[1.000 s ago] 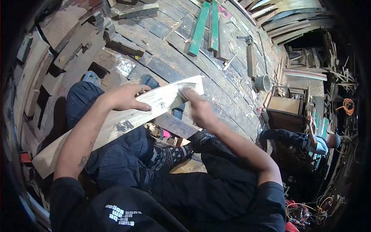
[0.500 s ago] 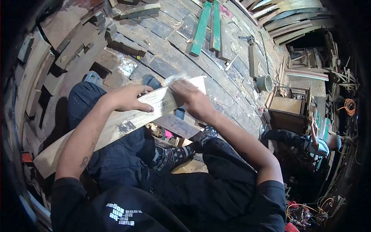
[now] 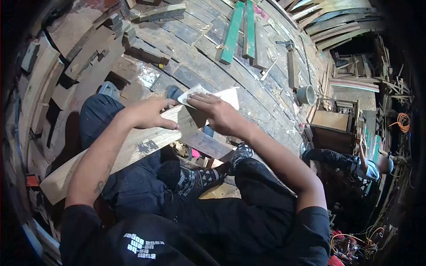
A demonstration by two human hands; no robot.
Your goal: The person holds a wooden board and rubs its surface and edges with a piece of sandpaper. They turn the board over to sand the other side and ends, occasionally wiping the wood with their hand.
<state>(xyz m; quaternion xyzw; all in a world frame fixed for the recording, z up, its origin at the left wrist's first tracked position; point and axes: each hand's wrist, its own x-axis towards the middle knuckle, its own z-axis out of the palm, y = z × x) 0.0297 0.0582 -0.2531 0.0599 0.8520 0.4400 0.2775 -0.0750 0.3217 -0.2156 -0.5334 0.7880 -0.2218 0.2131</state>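
Observation:
A pale wooden plank (image 3: 144,145) lies slantwise across my lap, its lighter end pointing up and right. My left hand (image 3: 148,114) grips it near the middle, thumb on the upper face and fingers over the far edge, the fingertips partly hidden. Close to the plank's far end, my right hand (image 3: 218,114) presses a whitish sheet of sandpaper (image 3: 186,95) against the wood. Its fingers lie together over the sheet, which sticks out beyond them on the left. A dark smudge marks the plank's face between my left forearm and thumb.
Green-painted boards (image 3: 232,35) lie on the plank floor ahead. A hammer (image 3: 285,43) and a grey bucket (image 3: 305,95) are at the right. Stacked timber blocks (image 3: 86,57) stand on the left. Another person (image 3: 366,166) works at the far right, beside a wooden cabinet (image 3: 330,122).
My right hand and the sandpaper have slid slightly left along the plank's end, and the fingers now lie flatter. My left hand keeps its hold on the plank.

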